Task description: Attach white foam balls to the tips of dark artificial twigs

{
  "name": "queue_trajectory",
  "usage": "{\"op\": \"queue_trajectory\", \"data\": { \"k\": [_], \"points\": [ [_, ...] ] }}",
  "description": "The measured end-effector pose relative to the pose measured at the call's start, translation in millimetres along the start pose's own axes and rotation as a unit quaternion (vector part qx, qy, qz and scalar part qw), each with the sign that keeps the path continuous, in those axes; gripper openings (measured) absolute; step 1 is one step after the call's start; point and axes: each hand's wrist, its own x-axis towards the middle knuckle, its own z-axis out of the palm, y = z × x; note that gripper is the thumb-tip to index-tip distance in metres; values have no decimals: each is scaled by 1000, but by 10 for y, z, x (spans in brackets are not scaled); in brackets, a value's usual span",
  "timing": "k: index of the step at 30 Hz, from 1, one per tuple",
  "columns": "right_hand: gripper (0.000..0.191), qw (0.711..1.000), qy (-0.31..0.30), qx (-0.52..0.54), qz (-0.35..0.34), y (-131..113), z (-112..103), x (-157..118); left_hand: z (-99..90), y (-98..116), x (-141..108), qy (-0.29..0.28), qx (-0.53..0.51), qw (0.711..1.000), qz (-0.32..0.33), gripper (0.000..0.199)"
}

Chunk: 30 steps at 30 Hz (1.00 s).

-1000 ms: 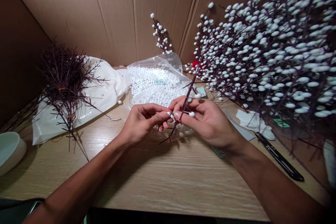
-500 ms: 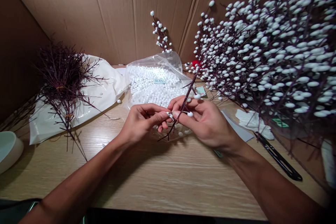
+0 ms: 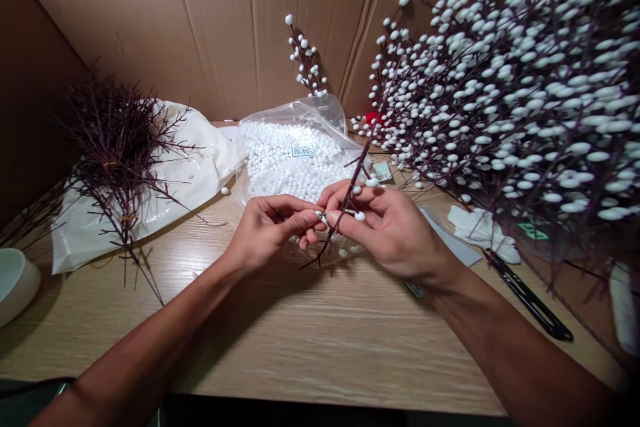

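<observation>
plainly, it is close finger work at the middle of the frame: the left hand has a small white oval bead pinched between thumb and forefinger, while the right hand grasps a thin dark brown branch, fingers closed around its lower part. the branch slants from near the centre up towards the right, with a few white beads on its side twigs, and the pinched bead sits right beside its stem — whether it touches a twig tip, i cannot tell. just behind the hands lies a clear plastic bag of white beads, and at upper right spreads a large mass of white-beaded dark branches. what could go wrong, i'd judge, is mostly small slips: a bead so smooth and tiny could squirt out if the pinch were too hard or off-centre, and roll across the pale wooden table. a side twig might bend or snap if pushed at an angle, since it looks so thin. the branch's upper end also reaches towards that beaded mass — a sharp twist of the right wrist could snag it there and knock beads loose.
</observation>
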Motion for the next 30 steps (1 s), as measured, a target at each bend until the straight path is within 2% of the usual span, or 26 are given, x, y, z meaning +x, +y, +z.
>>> {"op": "queue_trajectory", "data": {
  "k": [5,11,18,30],
  "points": [
    [10,1000,26,-16,-8,6,11,-5,0,-20,-2,7,4,1000,7,24],
    [10,999,11,-24,-26,-2,48,-2,-3,-29,1,17,15,1000,12,22],
    [10,999,16,-28,-6,1,60,-9,11,-12,0,28,33,999,21,25],
    [10,1000,20,-13,15,30,79,-24,30,8,9,36,29,999,11,18]
  ]
}}
